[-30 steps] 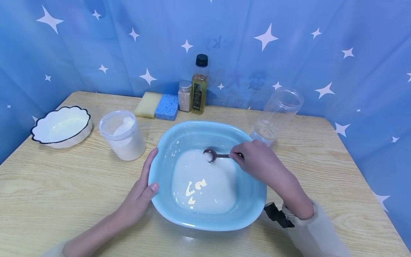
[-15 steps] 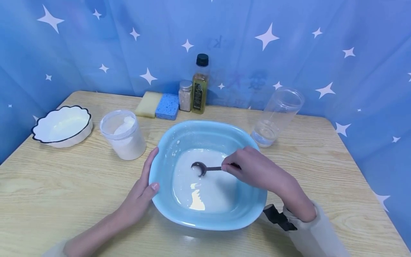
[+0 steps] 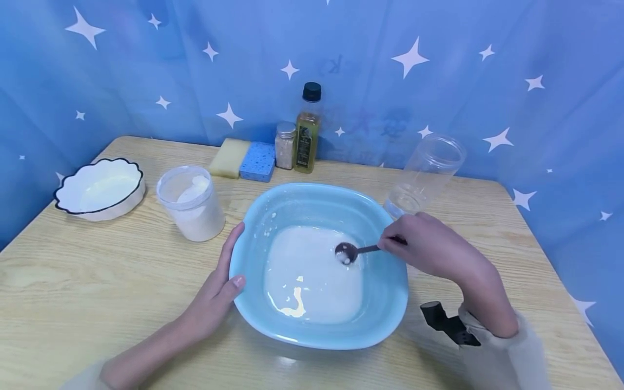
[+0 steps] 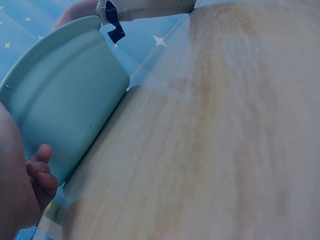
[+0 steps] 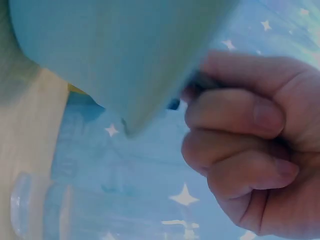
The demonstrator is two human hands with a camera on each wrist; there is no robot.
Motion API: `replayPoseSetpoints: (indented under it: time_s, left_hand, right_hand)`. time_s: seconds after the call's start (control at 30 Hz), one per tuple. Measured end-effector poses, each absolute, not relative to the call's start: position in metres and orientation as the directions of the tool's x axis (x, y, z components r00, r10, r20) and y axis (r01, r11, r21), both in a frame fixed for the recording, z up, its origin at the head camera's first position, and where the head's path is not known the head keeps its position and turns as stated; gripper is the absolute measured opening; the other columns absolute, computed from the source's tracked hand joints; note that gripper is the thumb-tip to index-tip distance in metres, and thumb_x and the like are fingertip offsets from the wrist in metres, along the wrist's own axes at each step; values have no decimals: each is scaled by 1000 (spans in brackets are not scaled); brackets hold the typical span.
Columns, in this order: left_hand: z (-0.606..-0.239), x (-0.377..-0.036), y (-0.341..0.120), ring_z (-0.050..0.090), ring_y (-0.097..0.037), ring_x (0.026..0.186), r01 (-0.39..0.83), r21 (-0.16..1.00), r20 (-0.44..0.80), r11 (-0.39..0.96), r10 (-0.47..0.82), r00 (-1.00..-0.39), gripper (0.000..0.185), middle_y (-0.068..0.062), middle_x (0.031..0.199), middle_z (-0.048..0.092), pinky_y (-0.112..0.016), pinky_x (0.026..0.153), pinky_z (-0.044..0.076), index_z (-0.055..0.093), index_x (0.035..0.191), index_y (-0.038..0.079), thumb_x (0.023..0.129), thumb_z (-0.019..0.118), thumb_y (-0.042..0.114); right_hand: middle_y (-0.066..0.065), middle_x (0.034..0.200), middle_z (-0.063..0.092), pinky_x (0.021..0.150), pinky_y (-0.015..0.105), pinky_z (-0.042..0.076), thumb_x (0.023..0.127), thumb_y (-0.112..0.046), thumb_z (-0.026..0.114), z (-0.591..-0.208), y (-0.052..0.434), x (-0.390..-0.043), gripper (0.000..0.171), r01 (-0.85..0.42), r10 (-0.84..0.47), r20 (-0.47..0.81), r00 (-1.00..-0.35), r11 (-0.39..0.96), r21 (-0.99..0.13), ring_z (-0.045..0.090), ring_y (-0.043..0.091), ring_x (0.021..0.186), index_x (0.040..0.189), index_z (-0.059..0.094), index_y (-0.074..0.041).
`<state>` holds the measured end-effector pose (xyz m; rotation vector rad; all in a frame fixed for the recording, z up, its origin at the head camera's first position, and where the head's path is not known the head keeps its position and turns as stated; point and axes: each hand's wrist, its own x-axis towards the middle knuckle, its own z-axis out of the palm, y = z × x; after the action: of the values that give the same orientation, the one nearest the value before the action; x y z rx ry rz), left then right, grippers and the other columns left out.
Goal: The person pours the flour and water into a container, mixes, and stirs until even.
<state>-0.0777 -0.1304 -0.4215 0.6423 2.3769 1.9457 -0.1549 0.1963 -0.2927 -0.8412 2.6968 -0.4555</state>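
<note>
A light blue basin (image 3: 390, 287) with white liquid (image 3: 312, 276) in it sits mid-table. My right hand (image 3: 414, 246) pinches the handle of a dark spoon (image 3: 347, 252), whose bowl dips into the liquid at the basin's right side. My left hand (image 3: 219, 287) rests against the basin's left rim, thumb on the rim. The left wrist view shows the basin's outer wall (image 4: 65, 105) beside my curled fingers (image 4: 42, 172). In the right wrist view my right hand's fingers (image 5: 240, 145) are curled next to the basin's rim (image 5: 125, 55).
A tub of white powder (image 3: 192, 203) stands left of the basin, a white scalloped bowl (image 3: 99, 189) further left. Yellow and blue sponges (image 3: 244, 158), a small shaker (image 3: 285, 145) and an oil bottle (image 3: 308, 129) line the back. A clear jar (image 3: 424, 173) stands right of the basin.
The spoon moved from the basin's far middle, left to the centre, then right to the basin's right side. My left hand stayed on the rim.
</note>
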Motion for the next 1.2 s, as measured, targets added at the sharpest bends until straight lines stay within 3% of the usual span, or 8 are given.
replayPoseSetpoints:
  time_s: [0.27, 0.37, 0.53, 0.8, 1.07, 1.2]
  left_hand:
    - [-421, -78, -131, 37, -39, 126, 295, 945, 237, 145, 320, -917, 67, 3, 155, 4, -33, 80, 52, -1, 150, 30, 96, 34, 12]
    - [-421, -78, -131, 37, -39, 126, 300, 944, 243, 140, 319, -916, 68, 3, 155, 4, -34, 81, 51, -1, 150, 30, 95, 35, 11]
    - [-422, -78, -132, 37, -39, 126, 323, 935, 266, 148, 314, -911, 68, 0, 155, 5, -36, 84, 50, 0, 150, 29, 95, 35, 10]
    - [-423, -78, -132, 37, -37, 126, 314, 937, 254, 152, 319, -913, 68, 2, 155, 4, -36, 85, 50, -2, 150, 28, 95, 35, 12]
    - [-424, -79, -133, 42, -37, 123, 310, 940, 251, 145, 325, -912, 67, 4, 155, 6, -36, 82, 51, -1, 150, 28, 95, 35, 13]
    - [-425, -79, -133, 43, -38, 121, 307, 943, 251, 131, 330, -910, 68, 3, 155, 7, -35, 81, 52, -1, 150, 28, 95, 35, 12]
  right_hand:
    - [-5, 54, 36, 51, 25, 36, 91, -12, 58, -311, 175, -160, 19, -513, -565, -62, -823, 785, -347, 35, 10, 50, 74, 65, -12]
    - [-6, 53, 37, 50, 24, 35, 91, -11, 57, -317, 166, -158, 19, -550, -607, -44, -794, 747, -374, 35, 8, 49, 74, 65, -12]
    - [-11, 54, 32, 50, 20, 32, 92, -11, 57, -325, 153, -153, 24, -651, -721, -10, -693, 632, -420, 30, 3, 49, 68, 61, -15]
    - [-13, 56, 24, 49, 18, 26, 93, -12, 54, -318, 150, -141, 29, -642, -794, -105, -599, 554, -530, 23, 2, 50, 64, 56, -20]
    - [-14, 56, 31, 48, 16, 33, 93, -14, 55, -303, 164, -136, 29, -625, -829, -184, -528, 526, -577, 31, -1, 50, 65, 55, -20]
    - [-14, 55, 28, 47, 16, 34, 91, -9, 54, -295, 179, -136, 31, -587, -808, -232, -542, 561, -584, 30, -2, 49, 61, 54, -20]
